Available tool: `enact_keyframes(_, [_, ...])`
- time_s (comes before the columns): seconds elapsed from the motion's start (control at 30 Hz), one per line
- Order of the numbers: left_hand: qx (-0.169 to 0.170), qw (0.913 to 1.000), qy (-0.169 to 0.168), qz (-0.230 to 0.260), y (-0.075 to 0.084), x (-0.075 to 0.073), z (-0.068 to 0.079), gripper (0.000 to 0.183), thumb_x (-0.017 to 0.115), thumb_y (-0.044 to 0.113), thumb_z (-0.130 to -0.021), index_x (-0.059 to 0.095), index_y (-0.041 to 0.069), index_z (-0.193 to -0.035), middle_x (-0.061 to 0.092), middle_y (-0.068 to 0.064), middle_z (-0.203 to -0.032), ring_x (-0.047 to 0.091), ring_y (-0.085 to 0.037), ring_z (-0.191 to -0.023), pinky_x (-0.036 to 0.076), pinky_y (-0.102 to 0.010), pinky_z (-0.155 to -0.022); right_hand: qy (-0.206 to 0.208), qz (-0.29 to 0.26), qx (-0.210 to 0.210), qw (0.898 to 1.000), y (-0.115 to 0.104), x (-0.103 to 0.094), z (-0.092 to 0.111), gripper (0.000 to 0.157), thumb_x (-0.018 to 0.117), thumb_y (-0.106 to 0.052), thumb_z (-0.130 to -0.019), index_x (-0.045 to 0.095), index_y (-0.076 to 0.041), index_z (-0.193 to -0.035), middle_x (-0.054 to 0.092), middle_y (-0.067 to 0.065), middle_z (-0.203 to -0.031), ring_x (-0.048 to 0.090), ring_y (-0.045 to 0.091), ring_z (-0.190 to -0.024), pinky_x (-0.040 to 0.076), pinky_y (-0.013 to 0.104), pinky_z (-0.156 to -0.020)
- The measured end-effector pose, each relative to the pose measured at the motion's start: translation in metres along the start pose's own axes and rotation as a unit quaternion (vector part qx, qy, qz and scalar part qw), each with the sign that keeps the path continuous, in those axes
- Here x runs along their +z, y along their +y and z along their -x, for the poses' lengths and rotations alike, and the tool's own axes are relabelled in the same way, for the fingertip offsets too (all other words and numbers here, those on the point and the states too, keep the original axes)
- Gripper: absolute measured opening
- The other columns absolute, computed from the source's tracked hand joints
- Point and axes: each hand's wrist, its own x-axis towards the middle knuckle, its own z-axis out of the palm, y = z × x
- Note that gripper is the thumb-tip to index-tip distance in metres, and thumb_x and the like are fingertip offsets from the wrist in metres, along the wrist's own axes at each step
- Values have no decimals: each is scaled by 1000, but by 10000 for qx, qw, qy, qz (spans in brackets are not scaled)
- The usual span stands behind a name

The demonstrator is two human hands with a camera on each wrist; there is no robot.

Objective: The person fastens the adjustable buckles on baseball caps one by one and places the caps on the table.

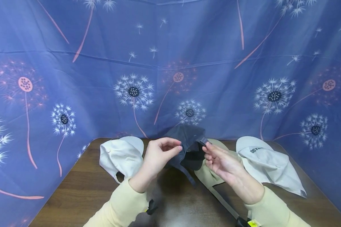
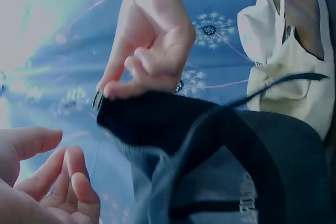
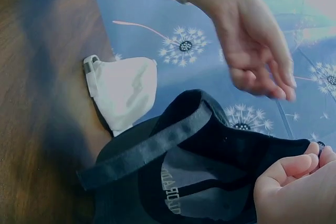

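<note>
A dark navy baseball cap [image 1: 186,135] is held up near the middle, its back opening and inside facing me. With thumb and fingertips, my right hand [image 1: 228,165] pinches the cap's back edge at a small metal buckle [image 1: 203,141]. The loose strap [image 1: 187,175] hangs undone below the opening and crosses in front of the cap in the right wrist view [image 3: 147,145]. My left hand [image 1: 159,157] is beside the cap's left side, fingers loosely bent. A gap shows between its thumb and fingers [image 2: 73,174], with nothing in them.
A white cap [image 1: 117,156] lies at the left on the wooden table [image 1: 82,189]. Behind my right hand is a beige cap [image 1: 208,175] with a long strap [image 1: 224,201]. Another white cap [image 1: 272,167] with dark lettering sits at the right. A blue dandelion-print cloth [image 1: 102,63] hangs behind.
</note>
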Motion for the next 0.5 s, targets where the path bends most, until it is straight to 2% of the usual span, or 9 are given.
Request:
enact_keyframes(0.1, [814,9933,171,-805,5,14,-3,18,71,20,-76,69,13,-92,67,4,-80,60,-7,-69,50,-25,-62,123,-3,17,9999,1,2,0,14,50,-20,-91,60,-15,-83,65,-5,-78,44,5,-61,39,16,-56])
enact_keyframes(0.17, [1306,9836,300,-1204,8,23,-4,18,71,18,-75,69,13,-92,65,5,-79,58,-5,-67,49,-24,-60,205,-33,24,9998,2,3,0,11,51,-20,-90,60,-15,-84,65,-4,-78,44,5,-61,38,16,-56])
enact_keyframes(0.27, [1852,9657,516,-1744,11,35,-7,18,71,17,-75,69,11,-92,64,5,-80,57,-5,-68,48,-22,-58,234,-32,18,9997,3,4,-1,11,51,-20,-90,61,-15,-86,65,-4,-80,45,5,-62,38,16,-57])
enact_keyframes(0.37, [2127,9518,670,-2105,11,43,-9,19,71,18,-75,68,10,-93,64,3,-82,58,-6,-70,47,-19,-59,167,-50,-5,9998,5,6,-2,13,50,-19,-91,62,-16,-86,66,-5,-82,46,5,-63,39,15,-57])
enact_keyframes(0.5, [2187,9434,834,-2350,7,49,-12,20,71,19,-75,68,10,-92,63,3,-82,58,-5,-72,45,-15,-61,52,-99,-42,9999,8,8,-2,16,48,-18,-92,64,-16,-86,67,-5,-82,46,5,-63,39,17,-59])
